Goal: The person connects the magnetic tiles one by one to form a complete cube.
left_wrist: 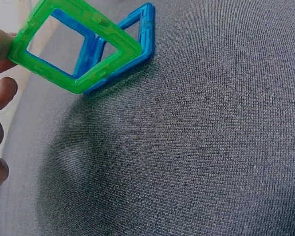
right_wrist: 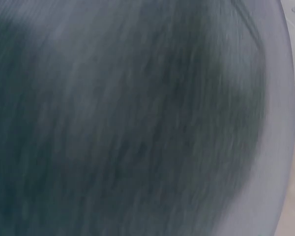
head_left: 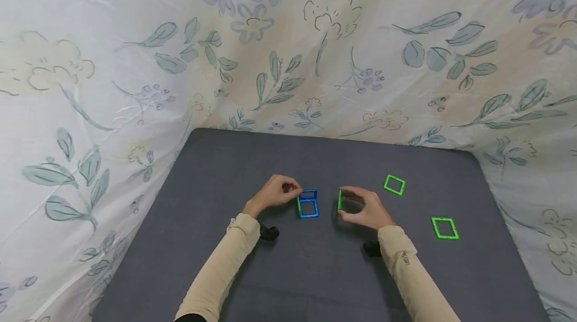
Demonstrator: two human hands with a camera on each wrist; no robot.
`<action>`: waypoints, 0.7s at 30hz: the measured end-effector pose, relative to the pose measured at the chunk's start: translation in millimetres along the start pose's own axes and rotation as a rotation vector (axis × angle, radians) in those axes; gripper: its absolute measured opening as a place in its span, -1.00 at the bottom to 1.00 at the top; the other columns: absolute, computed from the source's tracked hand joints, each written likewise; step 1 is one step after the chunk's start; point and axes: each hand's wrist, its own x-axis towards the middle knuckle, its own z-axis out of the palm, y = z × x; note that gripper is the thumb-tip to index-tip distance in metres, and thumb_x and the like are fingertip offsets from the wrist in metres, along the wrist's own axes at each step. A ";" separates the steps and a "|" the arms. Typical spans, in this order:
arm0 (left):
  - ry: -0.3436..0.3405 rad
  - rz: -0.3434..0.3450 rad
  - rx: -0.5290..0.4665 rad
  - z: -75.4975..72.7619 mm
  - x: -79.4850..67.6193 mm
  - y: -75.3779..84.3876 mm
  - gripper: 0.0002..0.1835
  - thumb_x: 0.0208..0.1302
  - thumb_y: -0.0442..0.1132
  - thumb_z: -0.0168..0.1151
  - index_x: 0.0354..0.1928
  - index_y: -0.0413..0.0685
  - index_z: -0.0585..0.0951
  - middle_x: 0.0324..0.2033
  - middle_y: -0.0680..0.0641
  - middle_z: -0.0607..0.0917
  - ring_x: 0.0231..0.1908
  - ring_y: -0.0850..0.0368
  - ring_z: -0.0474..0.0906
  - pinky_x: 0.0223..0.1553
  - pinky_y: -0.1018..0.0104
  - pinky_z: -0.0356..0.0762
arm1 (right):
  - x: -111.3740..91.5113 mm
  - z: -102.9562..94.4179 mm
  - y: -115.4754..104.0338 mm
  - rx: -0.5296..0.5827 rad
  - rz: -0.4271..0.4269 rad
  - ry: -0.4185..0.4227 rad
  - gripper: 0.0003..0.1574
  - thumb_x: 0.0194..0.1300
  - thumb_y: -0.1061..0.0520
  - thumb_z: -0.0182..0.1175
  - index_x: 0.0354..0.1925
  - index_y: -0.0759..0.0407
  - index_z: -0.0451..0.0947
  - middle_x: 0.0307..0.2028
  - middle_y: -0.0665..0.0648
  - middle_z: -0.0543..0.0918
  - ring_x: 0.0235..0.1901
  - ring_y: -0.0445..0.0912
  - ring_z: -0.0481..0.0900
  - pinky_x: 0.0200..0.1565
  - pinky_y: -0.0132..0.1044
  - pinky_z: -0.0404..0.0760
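Note:
In the head view, a blue square magnetic tile frame [head_left: 309,216] lies flat on the grey cloth. A second blue tile [head_left: 309,191] stands up along its far edge. At its left edge a green square tile [left_wrist: 48,70] stands upright, and my left hand [head_left: 276,192] pinches it by an upper corner; the other fingers hang apart from it. To the right, across a gap, my right hand [head_left: 367,209] grips another green tile [head_left: 340,200] on edge between thumb and fingers. The right wrist view is blurred and shows mostly dark cloth.
Two loose green square tiles lie flat on the right: one farther back [head_left: 392,191], one nearer [head_left: 445,237]. The grey cloth-covered table [head_left: 216,182] ends at a floral curtain [head_left: 279,101] at the back and sides.

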 end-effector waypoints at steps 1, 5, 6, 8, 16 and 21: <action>-0.001 0.000 0.000 -0.1 0.2 0.1 -0.82 0.44 -0.17 0.29 -0.18 -0.06 0.81 -0.44 0.02 0.73 -0.53 0.32 0.39 -0.43 0.48 0.35 | 2.4 2.4 -1.5 0.008 0.003 -0.007 -0.26 0.07 0.35 0.51 0.24 0.34 0.55 0.12 0.43 0.67 0.05 0.25 0.70 0.12 0.01 0.66; -0.003 0.006 -0.001 -0.2 0.9 -0.8 -0.81 0.45 -0.16 0.28 -0.18 -0.08 0.80 -0.45 0.02 0.73 -0.54 0.33 0.39 -0.43 0.47 0.36 | 10.8 10.9 -5.8 0.029 0.006 -0.028 -0.25 0.07 0.34 0.50 0.25 0.38 0.53 0.14 0.46 0.65 0.08 0.26 0.69 0.15 0.00 0.65; -0.004 0.007 -0.002 -0.2 1.0 -1.0 -0.81 0.45 -0.17 0.28 -0.18 -0.08 0.80 -0.45 0.02 0.72 -0.54 0.33 0.38 -0.43 0.47 0.35 | 12.5 12.6 -7.2 0.034 0.011 -0.033 -0.24 0.07 0.34 0.50 0.25 0.40 0.53 0.15 0.46 0.65 0.09 0.26 0.69 0.16 0.01 0.64; -0.006 0.008 -0.002 -0.1 1.2 -1.0 -0.81 0.45 -0.16 0.28 -0.18 -0.09 0.80 -0.44 0.02 0.73 -0.54 0.32 0.38 -0.43 0.46 0.35 | 15.3 16.3 -8.6 0.045 0.020 -0.046 -0.24 0.07 0.34 0.50 0.26 0.43 0.51 0.16 0.47 0.64 0.10 0.28 0.68 0.16 0.04 0.64; -0.015 0.005 -0.017 -0.9 2.0 0.0 -0.80 0.45 -0.16 0.28 -0.17 -0.11 0.80 -0.44 0.01 0.72 -0.55 0.31 0.39 -0.44 0.46 0.35 | 20.7 30.6 -8.6 0.028 0.051 -0.097 -0.23 0.12 0.27 0.49 0.29 0.38 0.51 0.19 0.40 0.66 0.10 0.25 0.70 0.15 0.09 0.64; -0.024 -0.002 -0.026 -1.1 3.0 0.5 -0.79 0.46 -0.16 0.28 -0.15 -0.12 0.80 -0.44 0.01 0.72 -0.56 0.32 0.39 -0.45 0.45 0.37 | 22.1 37.6 -8.1 0.030 0.060 -0.091 -0.25 0.10 0.28 0.50 0.27 0.32 0.54 0.17 0.34 0.68 0.11 0.21 0.71 0.16 0.04 0.65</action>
